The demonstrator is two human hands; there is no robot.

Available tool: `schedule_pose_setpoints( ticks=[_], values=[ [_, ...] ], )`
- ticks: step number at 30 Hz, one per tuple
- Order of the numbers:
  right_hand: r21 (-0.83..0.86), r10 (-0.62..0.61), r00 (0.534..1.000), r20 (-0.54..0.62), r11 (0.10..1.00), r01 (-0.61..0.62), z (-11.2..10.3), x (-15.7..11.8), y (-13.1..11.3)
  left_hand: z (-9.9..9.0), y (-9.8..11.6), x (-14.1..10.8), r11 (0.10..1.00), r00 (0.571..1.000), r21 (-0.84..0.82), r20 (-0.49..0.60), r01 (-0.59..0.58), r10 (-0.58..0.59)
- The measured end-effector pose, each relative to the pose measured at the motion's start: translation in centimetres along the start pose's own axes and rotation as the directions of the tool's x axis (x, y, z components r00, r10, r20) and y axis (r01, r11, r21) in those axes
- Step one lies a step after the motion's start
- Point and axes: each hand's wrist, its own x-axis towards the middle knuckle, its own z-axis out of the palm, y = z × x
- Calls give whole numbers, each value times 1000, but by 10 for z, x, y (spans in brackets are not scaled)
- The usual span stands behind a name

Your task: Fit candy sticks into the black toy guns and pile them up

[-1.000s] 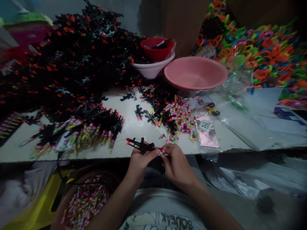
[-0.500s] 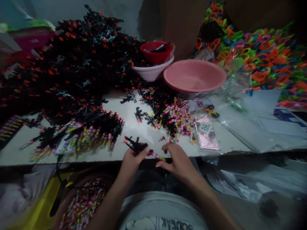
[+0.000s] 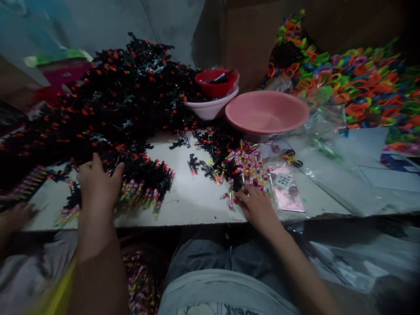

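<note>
My left hand (image 3: 100, 183) is over the left heap of black toy guns (image 3: 147, 170), thumb and index finger apart. I see nothing held in it, though its far side is hidden. Below the guns' orange tips, candy-filled tubes (image 3: 133, 192) stick out toward the table's front edge. My right hand (image 3: 257, 205) rests at the near side of a pile of small candy tubes (image 3: 249, 159). Its fingers are bent together, with a red tube end at the fingertips. Loose toy guns (image 3: 193, 162) lie between the two piles.
A large mound of black toy guns (image 3: 131, 87) fills the back left. Behind the tubes stand a pink basin (image 3: 267, 111) and a red bowl (image 3: 216, 83). Bright plastic pieces (image 3: 357, 83) are heaped at right. Another person's hand (image 3: 18, 216) is at far left.
My left hand has moved left with the toy gun and its tube, which no longer show between my hands. My right hand has moved forward to the tubes. The view has tilted up slightly.
</note>
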Motion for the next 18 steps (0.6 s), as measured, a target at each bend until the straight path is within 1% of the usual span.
schedule_pose_setpoints(
  ticks=[1, 2, 3, 4, 5, 6, 7, 8, 9, 10, 11, 12, 13, 14, 15, 16, 17, 18],
  values=[
    [3, -1, 1000, -4, 1000, 1, 1, 1, -1, 4, 9, -5, 998, 999, -28, -14, -52, 52],
    [7, -5, 1000, -6, 1000, 5, 3, 3, 0, 9, 22, -12, 989, 992, -67, 3, -129, 129],
    [10, -13, 1000, -7, 1000, 13, 4, 4, 0, 16, 37, -21, 967, 971, -119, 49, -226, 233],
    [12, -26, 1000, -9, 1000, 26, 5, 6, 1, 25, 53, -30, 918, 921, -195, 118, -346, 372],
    [18, -40, 999, -14, 999, 40, 6, 7, 2, 35, 69, -39, 852, 841, -266, 195, -451, 505],
    [31, -49, 998, -29, 998, 50, 6, 8, 3, 47, 84, -46, 798, 760, -311, 262, -516, 594],
    [59, -50, 997, -57, 997, 53, 6, 9, 5, 61, 97, -51, 762, 695, -338, 319, -552, 645],
    [107, -41, 994, -97, 993, 51, 5, 9, 5, 75, 107, -54, 741, 644, -357, 368, -569, 671],
    [180, -24, 989, -145, 982, 50, 4, 7, 5, 88, 114, -55, 731, 605, -373, 411, -571, 682],
    [274, 5, 982, -191, 960, 49, 2, 5, 4, 99, 119, -54, 728, 579, -385, 443, -567, 685],
    [381, 45, 974, -221, 924, 43, 0, 1, 2, 109, 121, -53, 728, 561, -395, 466, -560, 684],
    [493, 89, 972, -217, 869, 30, -3, -4, -2, 115, 122, -52, 730, 551, -402, 480, -553, 682],
    [600, 120, 977, -173, 800, 8, -6, -10, -7, 119, 121, -51, 732, 548, -404, 487, -548, 680],
    [688, 128, 987, -100, 725, -24, -8, -16, -12, 119, 119, -52, 734, 549, -403, 489, -547, 678],
    [748, 115, 993, -17, 660, -63, -10, -22, -18, 118, 117, -54, 736, 553, -399, 489, -547, 675],
    [783, 86, 995, 55, 615, -97, -11, -28, -23, 115, 114, -58, 739, 556, -394, 489, -546, 672],
    [798, 57, 993, 103, 591, -117, -11, -33, -27, 110, 111, -63, 741, 559, -389, 490, -547, 669],
    [800, 44, 991, 125, 586, -127, -10, -36, -30, 105, 109, -69, 742, 561, -387, 489, -547, 668]
  ],
)
